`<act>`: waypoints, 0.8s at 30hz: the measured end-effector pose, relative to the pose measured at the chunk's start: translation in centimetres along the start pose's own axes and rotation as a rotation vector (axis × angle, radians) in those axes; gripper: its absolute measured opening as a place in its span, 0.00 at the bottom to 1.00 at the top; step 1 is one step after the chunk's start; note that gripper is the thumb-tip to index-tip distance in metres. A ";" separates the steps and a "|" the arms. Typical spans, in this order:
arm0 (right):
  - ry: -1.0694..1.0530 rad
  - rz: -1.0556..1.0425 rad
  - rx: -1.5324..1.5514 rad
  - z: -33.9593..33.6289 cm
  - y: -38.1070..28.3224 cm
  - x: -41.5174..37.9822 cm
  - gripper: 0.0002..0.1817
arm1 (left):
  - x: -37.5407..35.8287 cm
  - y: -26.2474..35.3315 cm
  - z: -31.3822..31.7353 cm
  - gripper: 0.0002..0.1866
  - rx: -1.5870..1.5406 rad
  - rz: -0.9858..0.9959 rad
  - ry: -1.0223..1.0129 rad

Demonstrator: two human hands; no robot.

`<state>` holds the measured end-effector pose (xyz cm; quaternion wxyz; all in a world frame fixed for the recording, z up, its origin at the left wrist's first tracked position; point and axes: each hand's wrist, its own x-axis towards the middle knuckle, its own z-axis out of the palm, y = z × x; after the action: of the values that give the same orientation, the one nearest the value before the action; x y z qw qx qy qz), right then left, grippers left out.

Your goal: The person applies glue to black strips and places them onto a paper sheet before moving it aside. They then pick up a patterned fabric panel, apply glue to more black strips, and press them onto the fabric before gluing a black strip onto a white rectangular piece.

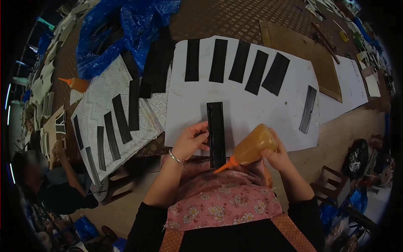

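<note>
hands (195,141) (276,152) hold black strip (217,134) left, amber bottle (255,145) right.

A patterned brown tabletop (205,19) bears white sheets (189,105), a brown board (289,40) and crumpled blue plastic (145,21).

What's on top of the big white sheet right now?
On the white sheet lie five black strips in a row and one strip apart at right; the surface beneath them is hidden.
</note>
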<state>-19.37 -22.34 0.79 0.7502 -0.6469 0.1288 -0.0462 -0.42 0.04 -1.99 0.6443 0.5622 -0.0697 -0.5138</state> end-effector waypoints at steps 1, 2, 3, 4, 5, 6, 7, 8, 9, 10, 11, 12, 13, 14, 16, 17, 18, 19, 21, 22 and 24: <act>-0.005 -0.013 0.097 -0.4 0.0 -1.1 0.33 | 0.1 1.0 0.7 0.18 0.038 0.018 0.018; -0.007 -0.026 0.194 -0.9 -0.1 -2.1 0.34 | 0.3 1.8 1.5 0.18 0.075 0.035 0.033; 0.013 -0.032 0.183 -1.6 -0.5 -3.0 0.34 | 0.8 2.5 2.7 0.18 0.077 0.037 0.009; 0.146 -0.082 0.457 -2.4 -0.9 -3.8 0.32 | 1.8 3.4 4.1 0.18 0.152 0.069 -0.035; 0.276 -0.137 0.733 -3.2 -1.5 -4.6 0.31 | 2.9 3.9 5.4 0.18 0.228 0.101 -0.078; 0.291 -0.150 0.726 -4.2 -2.2 -5.5 0.31 | 4.4 4.2 7.2 0.18 0.231 0.103 -0.097; 0.303 -0.249 0.844 -5.5 -2.9 -6.3 0.29 | 6.2 4.6 9.5 0.17 0.344 0.122 -0.152; 0.307 -0.351 0.961 -6.8 -3.5 -7.1 0.27 | 8.0 4.9 11.9 0.17 0.458 0.145 -0.204; 0.313 -0.368 0.954 -7.9 -3.5 -8.1 0.27 | 10.3 4.6 14.1 0.16 0.583 0.241 -0.195; 0.501 -0.435 0.938 -8.9 -3.2 -9.5 0.27 | 12.8 3.9 16.1 0.16 0.705 0.337 -0.186; 0.689 -0.501 0.917 -9.6 -3.0 -10.8 0.27 | 15.1 3.7 18.2 0.15 0.878 0.446 -0.189; 0.695 -0.516 0.909 -10.0 -3.2 -11.9 0.27 | 17.0 3.7 20.1 0.14 1.049 0.557 -0.189; 0.634 -0.549 0.886 -10.2 -3.3 -12.9 0.26 | 18.1 3.5 21.6 0.14 1.049 0.566 -0.200; 0.572 -0.580 0.865 -10.4 -3.2 -13.8 0.25 | 19.1 3.2 22.8 0.14 1.085 0.575 -0.141; 0.612 -0.585 0.880 -10.9 -2.7 -15.1 0.24 | 19.7 3.1 23.9 0.14 1.126 0.586 -0.082; 0.643 -0.580 0.896 -11.1 -2.4 -15.5 0.24 | 19.6 2.8 24.0 0.15 1.255 0.567 0.012; 0.639 -0.583 0.900 -11.2 -2.2 -15.7 0.24 | 19.4 2.6 24.0 0.15 1.382 0.544 0.112; 0.678 -0.588 0.919 -11.3 -2.0 -15.8 0.24 | 18.1 3.1 23.9 0.15 1.387 0.544 0.120; 0.696 -0.579 0.962 -11.4 -1.5 -15.6 0.24 | 15.3 4.4 22.2 0.17 1.229 0.627 0.109; 0.693 -0.569 0.978 -11.6 -1.4 -15.4 0.24 | 15.0 5.0 20.4 0.17 1.154 0.708 0.132; 0.673 -0.552 1.009 -11.6 -1.2 -14.5 0.24 | 13.9 7.5 15.8 0.17 1.130 0.778 0.223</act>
<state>-36.13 -30.24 2.37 0.8404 -0.1762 0.1481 -0.4907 -0.21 -21.80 2.86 0.3934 0.7952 -0.4562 -0.0696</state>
